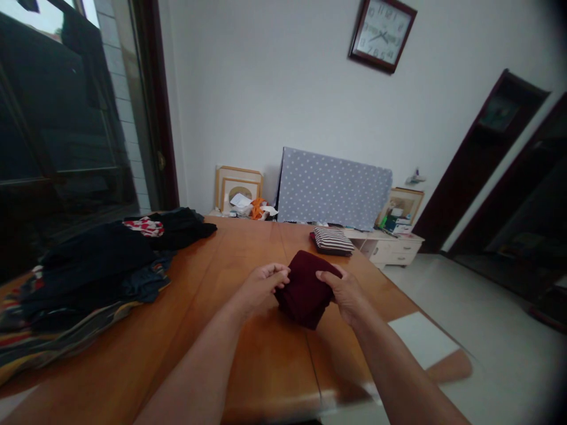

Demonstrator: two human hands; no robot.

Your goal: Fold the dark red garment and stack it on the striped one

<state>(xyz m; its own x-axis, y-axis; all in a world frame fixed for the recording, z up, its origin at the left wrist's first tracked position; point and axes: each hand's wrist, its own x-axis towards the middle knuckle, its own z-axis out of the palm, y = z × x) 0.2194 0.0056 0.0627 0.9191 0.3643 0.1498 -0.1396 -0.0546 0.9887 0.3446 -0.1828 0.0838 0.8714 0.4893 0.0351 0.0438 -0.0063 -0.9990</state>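
A dark maroon garment [305,289], folded into a compact bundle, is held up in front of me over the wooden table [248,378]. My right hand [345,289] grips its right side, thumb on top and the fingers behind. At the left edge of the bundle is my left hand [268,280], its fingers curled and pinched together against the cloth. Beyond the bundle lies a small stack of folded clothes [332,241], with a black-and-white striped piece on top and maroon cloth under it.
A loose heap of dark clothes [97,265] covers the table's left side. White paper [423,339] lies near the right edge. Behind the table stand a dotted grey cloth-covered panel [332,186], a framed picture [239,186] and a white cabinet [396,251].
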